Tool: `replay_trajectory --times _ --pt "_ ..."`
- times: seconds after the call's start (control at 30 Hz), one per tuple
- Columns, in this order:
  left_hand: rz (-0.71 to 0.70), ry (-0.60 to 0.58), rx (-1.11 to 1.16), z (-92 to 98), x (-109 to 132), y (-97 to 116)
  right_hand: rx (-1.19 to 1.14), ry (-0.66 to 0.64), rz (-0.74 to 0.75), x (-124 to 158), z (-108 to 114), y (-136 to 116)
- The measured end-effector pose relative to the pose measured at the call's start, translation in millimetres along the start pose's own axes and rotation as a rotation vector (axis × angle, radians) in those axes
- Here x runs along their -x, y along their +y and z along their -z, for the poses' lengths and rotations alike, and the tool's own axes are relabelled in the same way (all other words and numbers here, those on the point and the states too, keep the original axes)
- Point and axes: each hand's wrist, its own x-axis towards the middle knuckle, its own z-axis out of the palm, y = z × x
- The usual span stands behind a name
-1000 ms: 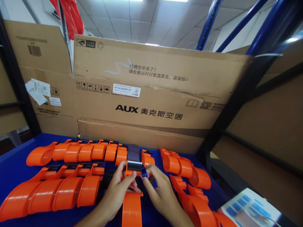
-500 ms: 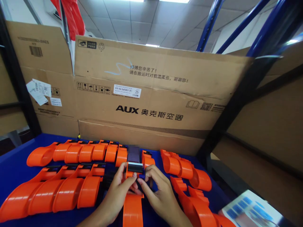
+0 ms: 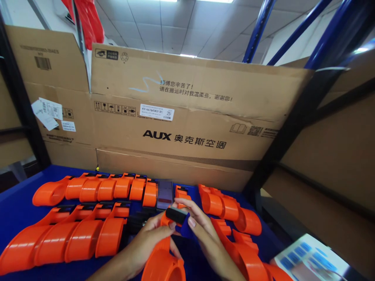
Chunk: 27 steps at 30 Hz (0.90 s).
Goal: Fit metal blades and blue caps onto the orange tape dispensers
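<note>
A: How are our hands set?

B: Our left hand (image 3: pixel 154 233) grips the orange piece (image 3: pixel 158 257), thumb on its neck and fingers wrapped underneath. Our right hand (image 3: pixel 206 233) pinches the blue part (image 3: pixel 184 230) at the right end of that piece's head, thumb against the blue.

A: Is the blue part fully seated?

B: We can't tell; our fingers cover some of the join. It sits just beside the black strip (image 3: pixel 176 214) on the orange piece's head.

A: How do we handle this well?

B: We'd steady with the left and work with the right. We should keep the orange piece's neck firm so its head can't twist, line the blue part up squarely, and press evenly rather than lever at one corner. We'd keep our fingertips off the pale edge along the strip; it may be sharp.

A: And around the orange piece?

B: Just beyond it lies a dark flat device (image 3: pixel 165 199). To its left we have black pieces (image 3: pixel 137 220), then the near row of orange loops (image 3: pixel 84 240) and the far row (image 3: pixel 89 190). To its right are more loops (image 3: pixel 224 207); farther right, a pale panel (image 3: pixel 307 253). Well beyond it stands printed cardboard (image 3: pixel 181 156).
</note>
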Motion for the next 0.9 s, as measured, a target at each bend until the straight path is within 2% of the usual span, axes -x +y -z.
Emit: replay_trajectory --times 0.17,0.33,0.4,0.53,0.7,0.9 --pt "0.018 -0.033 -0.034 -3.5 6 2 -0.062 -0.018 0.000 0 -4 -2" --pt "-0.173 -0.166 -0.042 -9.8 9 11 0.045 0.090 0.035 -5 -9 9" --pt "-0.229 -0.172 -0.061 -10.5 9 12 0.085 0.096 0.013 -6 -11 14" --pt "-0.293 -0.069 -0.123 -10.3 8 14 0.110 0.109 0.001 -5 -17 16" --pt "-0.275 0.008 -0.170 -12.4 6 17 0.116 0.141 -0.015 -4 -22 12" --pt "-0.211 0.095 -0.142 -6.8 6 14 0.170 0.087 -0.017 -5 -10 3"
